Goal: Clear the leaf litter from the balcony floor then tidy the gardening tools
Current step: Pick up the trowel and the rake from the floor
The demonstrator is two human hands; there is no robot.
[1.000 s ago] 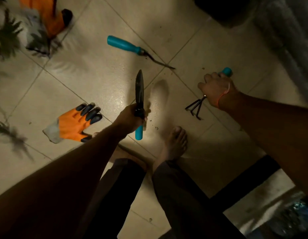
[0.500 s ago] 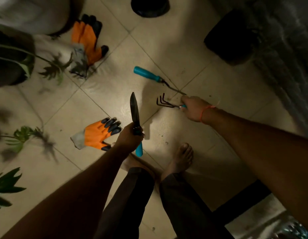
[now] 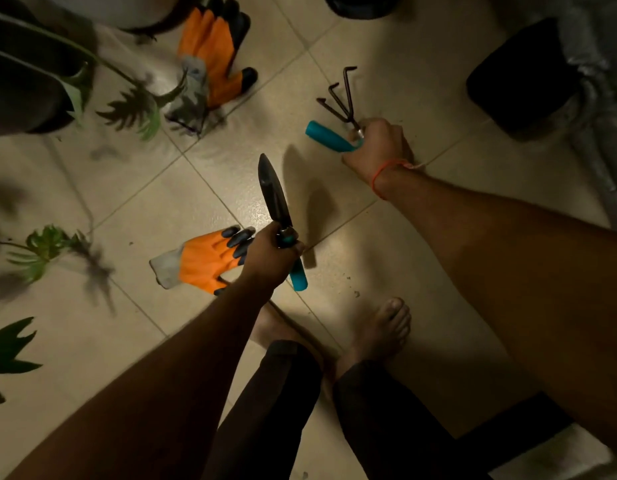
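My left hand (image 3: 270, 256) grips a narrow black trowel (image 3: 272, 195) by its teal handle, blade pointing up and away, above the tiled floor (image 3: 161, 202). My right hand (image 3: 374, 147) is closed on a black three-pronged hand rake (image 3: 338, 98), prongs up. A second teal tool handle (image 3: 326, 136) sticks out left from the same fist, low by the floor. One orange and black glove (image 3: 203, 265) lies flat just left of my left hand. Another orange glove (image 3: 213, 53) lies at the back.
Green plant leaves (image 3: 40, 251) hang over the floor on the left, and another leaf (image 3: 137, 109) reaches in at the back left. Black pots stand at the back right (image 3: 521, 74) and top (image 3: 362, 5). My bare feet (image 3: 383, 327) are below the hands. Small soil crumbs (image 3: 355, 292) dot the tiles.
My right hand has carried the rake to the teal-handled tool that lay on the floor and closed over it; the rake's prongs turned upward. My left hand still holds the trowel.
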